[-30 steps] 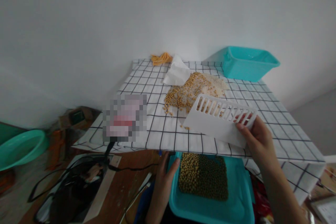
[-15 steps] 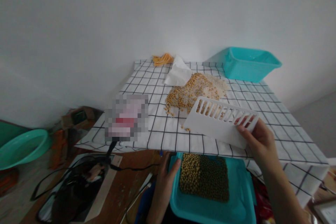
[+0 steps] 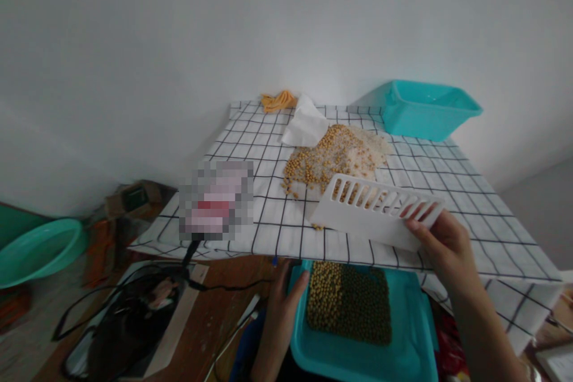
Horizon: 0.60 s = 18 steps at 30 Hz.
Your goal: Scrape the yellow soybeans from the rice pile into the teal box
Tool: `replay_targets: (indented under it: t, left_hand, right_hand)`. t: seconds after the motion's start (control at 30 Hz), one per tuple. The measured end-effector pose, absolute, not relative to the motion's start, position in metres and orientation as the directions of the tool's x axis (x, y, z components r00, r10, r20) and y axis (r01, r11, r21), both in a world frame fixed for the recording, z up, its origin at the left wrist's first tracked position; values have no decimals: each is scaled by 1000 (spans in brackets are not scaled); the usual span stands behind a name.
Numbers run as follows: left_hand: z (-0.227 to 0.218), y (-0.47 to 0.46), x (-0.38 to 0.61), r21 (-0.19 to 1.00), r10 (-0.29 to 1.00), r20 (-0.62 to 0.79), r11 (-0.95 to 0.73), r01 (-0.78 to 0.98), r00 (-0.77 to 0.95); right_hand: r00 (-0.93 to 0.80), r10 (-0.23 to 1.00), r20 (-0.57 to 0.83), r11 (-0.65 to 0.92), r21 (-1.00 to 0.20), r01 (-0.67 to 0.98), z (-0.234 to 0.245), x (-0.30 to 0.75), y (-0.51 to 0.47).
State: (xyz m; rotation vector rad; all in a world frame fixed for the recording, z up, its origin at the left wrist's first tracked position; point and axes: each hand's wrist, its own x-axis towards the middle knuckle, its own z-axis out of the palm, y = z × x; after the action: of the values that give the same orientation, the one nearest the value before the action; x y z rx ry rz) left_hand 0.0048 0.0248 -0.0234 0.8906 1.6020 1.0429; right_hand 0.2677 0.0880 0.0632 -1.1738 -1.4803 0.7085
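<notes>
My right hand (image 3: 441,230) grips the right end of a white slotted plastic panel (image 3: 376,218), thumb on the near face. The panel leans over the checked tablecloth, in front of a spread pile of yellow beans (image 3: 331,158) mixed with pale grains (image 3: 369,146). A few beans lie by its lower left corner. Below the table edge, my left hand (image 3: 289,295) is closed on the left rim of a turquoise tub (image 3: 412,334); its fingers are partly hidden. Inside the tub are yellow beans (image 3: 324,289) on the left and dark green beans (image 3: 364,304) beside them.
A second turquoise tub (image 3: 430,110) stands at the table's back right. A white cloth (image 3: 307,122) touches the pile, with an orange cloth (image 3: 278,101) behind. A blurred-out object (image 3: 217,200) lies at left. Below are a black cable (image 3: 228,287) and a green basin (image 3: 42,250).
My right hand has tipped the panel's slotted top edge lower and toward me. My left hand stays on the tub rim.
</notes>
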Motion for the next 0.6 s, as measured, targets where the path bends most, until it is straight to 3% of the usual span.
replay_targets:
  t: [0.17,0.6]
  left_hand:
    - [-20,26,4,937,926,-335,346,37,-172]
    - [-25,27,3,933,916,-340,357,44,-214]
  right_hand:
    - [57,931,362,333,-901,278,62,268,89]
    - [61,942,330,308,-921,237,57,273,88]
